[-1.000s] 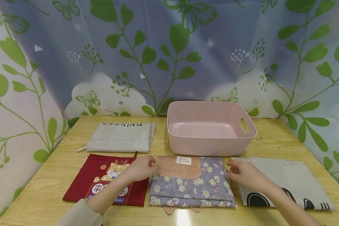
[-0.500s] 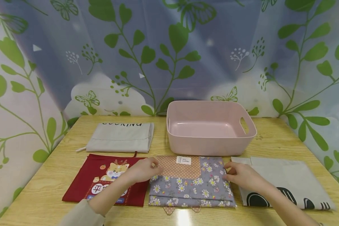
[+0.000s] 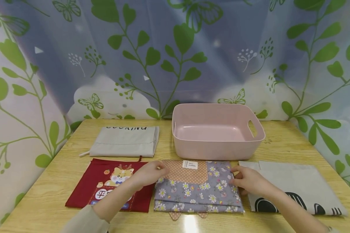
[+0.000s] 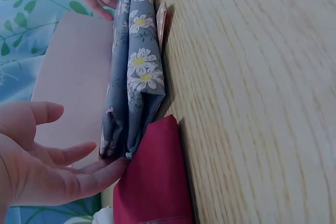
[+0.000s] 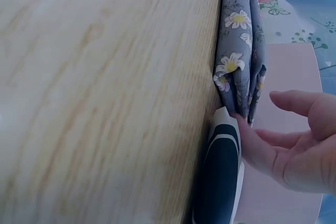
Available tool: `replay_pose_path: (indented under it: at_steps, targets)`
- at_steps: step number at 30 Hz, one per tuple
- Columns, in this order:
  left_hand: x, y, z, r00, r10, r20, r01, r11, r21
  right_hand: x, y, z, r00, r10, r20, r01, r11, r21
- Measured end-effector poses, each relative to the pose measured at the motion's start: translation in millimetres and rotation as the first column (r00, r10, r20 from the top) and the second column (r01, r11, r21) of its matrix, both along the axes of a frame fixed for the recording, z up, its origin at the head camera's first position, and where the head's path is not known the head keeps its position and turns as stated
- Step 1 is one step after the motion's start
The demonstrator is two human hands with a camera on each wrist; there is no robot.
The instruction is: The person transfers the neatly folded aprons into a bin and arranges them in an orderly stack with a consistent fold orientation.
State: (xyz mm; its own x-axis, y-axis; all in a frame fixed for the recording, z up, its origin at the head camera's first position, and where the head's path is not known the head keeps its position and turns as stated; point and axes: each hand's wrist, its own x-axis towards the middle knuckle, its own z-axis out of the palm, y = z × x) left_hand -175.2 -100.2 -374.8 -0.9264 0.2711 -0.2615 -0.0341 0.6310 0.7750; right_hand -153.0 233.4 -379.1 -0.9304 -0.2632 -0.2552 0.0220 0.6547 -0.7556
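A folded grey apron with a daisy print (image 3: 192, 194) lies in the middle of the table, its orange dotted patch and white label facing up. My left hand (image 3: 148, 174) is at its left edge. In the left wrist view that hand's fingertips (image 4: 118, 169) touch the lower folds, while the thumb stays apart above. On the opposite edge is my right hand (image 3: 252, 181). The right wrist view shows its fingers (image 5: 252, 140) reaching the corner of the folds, with the thumb raised off the cloth. Neither hand pinches the apron.
Behind the daisy apron stands a pink plastic basket (image 3: 215, 150). To the left lie a red folded apron (image 3: 84, 191) and a beige one with lettering (image 3: 122, 145). Another beige folded cloth with black print (image 3: 297, 178) is at the right. A patterned curtain (image 3: 175, 64) hangs behind the table.
Both hands have moved slightly inward, the left to the right and the right to the left, up against the edges of the daisy apron. The apron lies in the same place.
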Motion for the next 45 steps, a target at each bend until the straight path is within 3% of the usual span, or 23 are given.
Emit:
replay_pose_path:
  at_steps: [6, 9, 13, 18, 21, 26, 29, 33, 41, 45]
  targets:
    - [-3.1, 0.6, -4.3, 0.992, 0.083, 0.100, -0.096, 0.986, 0.138, 0.2, 0.7, -1.7, 0.996, -0.044, 0.083, 0.052, 0.994, -0.100]
    - [-5.2, -0.8, -7.1, 0.974, 0.135, 0.183, -0.177, 0.955, 0.239, -0.3, 2.2, -2.2, 0.993, -0.053, 0.105, 0.067, 0.989, -0.133]
    - [-7.5, -2.3, -9.9, 0.952, 0.154, 0.263, -0.242, 0.906, 0.346, -0.8, 3.7, -2.4, 0.988, -0.072, 0.134, 0.094, 0.982, -0.165]
    - [-8.5, -2.6, -12.3, 0.914, 0.206, 0.350, -0.342, 0.854, 0.393, 0.5, 4.7, -4.1, 0.982, -0.083, 0.171, 0.118, 0.970, -0.210]
    - [-7.2, -2.9, -13.8, 0.895, 0.245, 0.373, -0.391, 0.835, 0.388, 1.2, 5.6, -5.5, 0.979, -0.084, 0.184, 0.124, 0.967, -0.222]
    - [-5.1, -2.8, -12.9, 0.902, 0.260, 0.345, -0.387, 0.841, 0.378, 0.8, 6.1, -8.3, 0.981, -0.084, 0.173, 0.122, 0.967, -0.222]
    - [-4.2, -4.5, -10.0, 0.912, 0.227, 0.343, -0.358, 0.848, 0.390, 0.3, 5.1, -10.4, 0.983, -0.090, 0.158, 0.124, 0.968, -0.218]
    - [-3.4, -8.0, -8.1, 0.912, 0.171, 0.374, -0.329, 0.847, 0.417, 0.5, 3.6, -11.9, 0.985, -0.095, 0.144, 0.123, 0.971, -0.206]
    - [-3.6, -14.4, -16.2, 0.904, 0.121, 0.411, -0.337, 0.792, 0.509, 0.3, 1.6, -10.9, 0.980, -0.108, 0.170, 0.144, 0.965, -0.220]
    - [-3.3, -17.4, -18.6, 0.912, 0.073, 0.404, -0.302, 0.786, 0.540, -0.4, 3.9, -10.8, 0.963, -0.093, 0.251, 0.168, 0.940, -0.298]
